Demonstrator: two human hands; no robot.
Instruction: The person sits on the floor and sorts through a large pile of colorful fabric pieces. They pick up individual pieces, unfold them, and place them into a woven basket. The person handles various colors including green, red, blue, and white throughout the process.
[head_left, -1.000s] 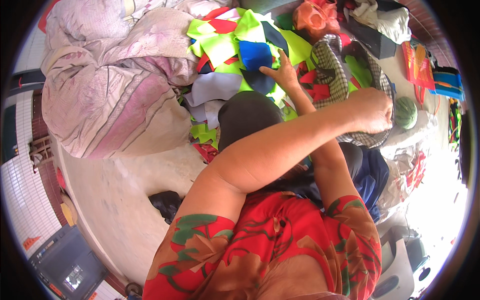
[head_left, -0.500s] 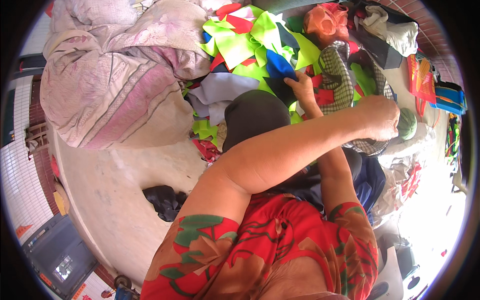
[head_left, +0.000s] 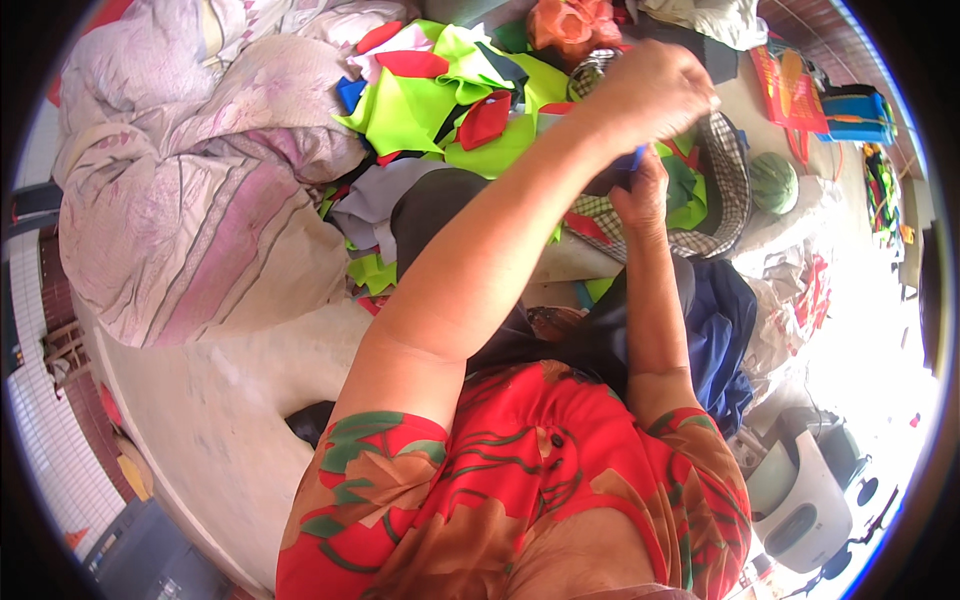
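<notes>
My left arm reaches across to the right. Its hand (head_left: 660,95) is closed over the rim area of a checked cloth bag (head_left: 735,190); whatever the fingers hold is hidden. Just below it, my right hand (head_left: 640,195) pinches a blue fabric scrap (head_left: 629,159), mostly hidden behind my left wrist. Inside the bag lie green and red scraps (head_left: 686,200). To the left spreads a pile of neon yellow-green scraps (head_left: 410,105) with red pieces (head_left: 485,121) among them. A grey cloth piece (head_left: 375,205) lies at the pile's near side, beside my dark-clad knee.
A large pinkish patterned cloth bundle (head_left: 200,200) fills the left. Beyond the bag sit an orange plastic bag (head_left: 572,28) and a red packet (head_left: 788,88). A striped green round object (head_left: 773,183) lies to its right. A white plastic chair (head_left: 815,500) stands at lower right.
My right hand has moved right with the blue scrap, from the pile to the checked bag. My left hand has shifted up and left, close above it. The whole view has turned slightly.
</notes>
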